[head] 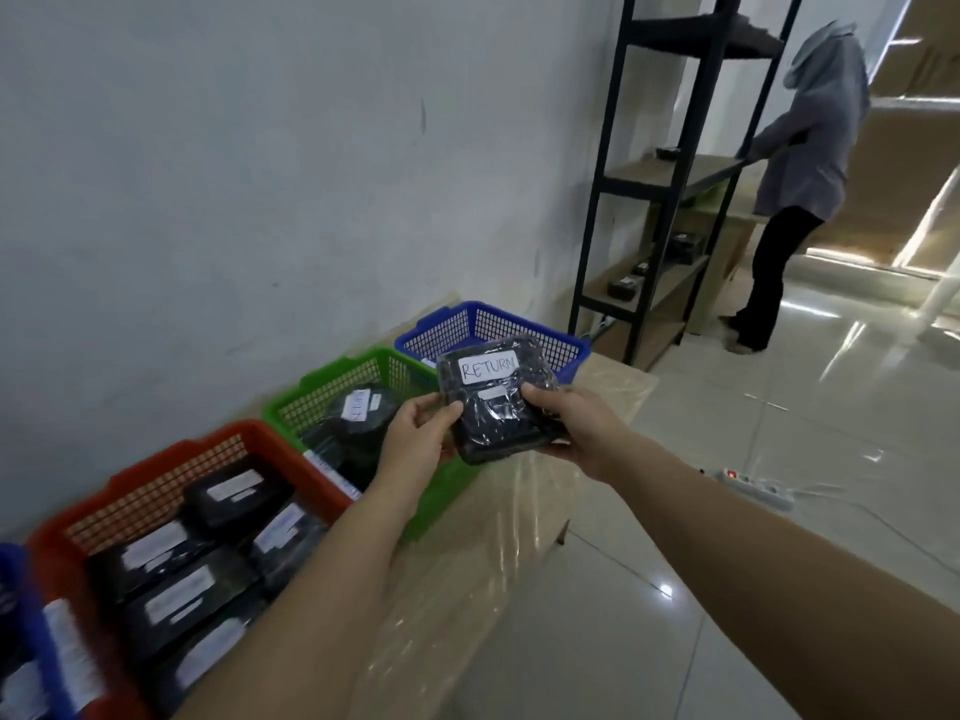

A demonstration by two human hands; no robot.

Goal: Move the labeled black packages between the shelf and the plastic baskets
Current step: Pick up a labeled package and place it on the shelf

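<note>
A black package (493,402), wrapped in shiny clear film and bearing a white label handwritten "RETURN", is held up in the air in front of the green basket (332,392) and the blue basket (493,330); the left hand (415,444) pinches its left edge, thumb on top and fingers curled beneath; the right hand (576,423) grips its right side, thumb lying across the top face, the other fingers wrapped under (those are mostly hidden by the package).

The baskets stand in a row along a pale wall (234,174): the blue basket farthest, then the green one, which holds dark wrapped packages with white labels, then a red basket (171,475) holding several black labeled packages lying flat; at the lower left edge shows a corner of another blue basket (21,589) with more labeled items; all rest on a brown cardboard sheet (483,563) covered with glossy clear plastic, laid on a glossy tiled floor (779,459).

Beyond the baskets stands a black metal shelf (670,189) with wooden boards; a few small dark packages lie on its lower boards; a person in a grey top (815,148) and dark trousers stands at its far side, a hand at one board; a white power strip (753,488) with a red light lies on the floor to the right.
</note>
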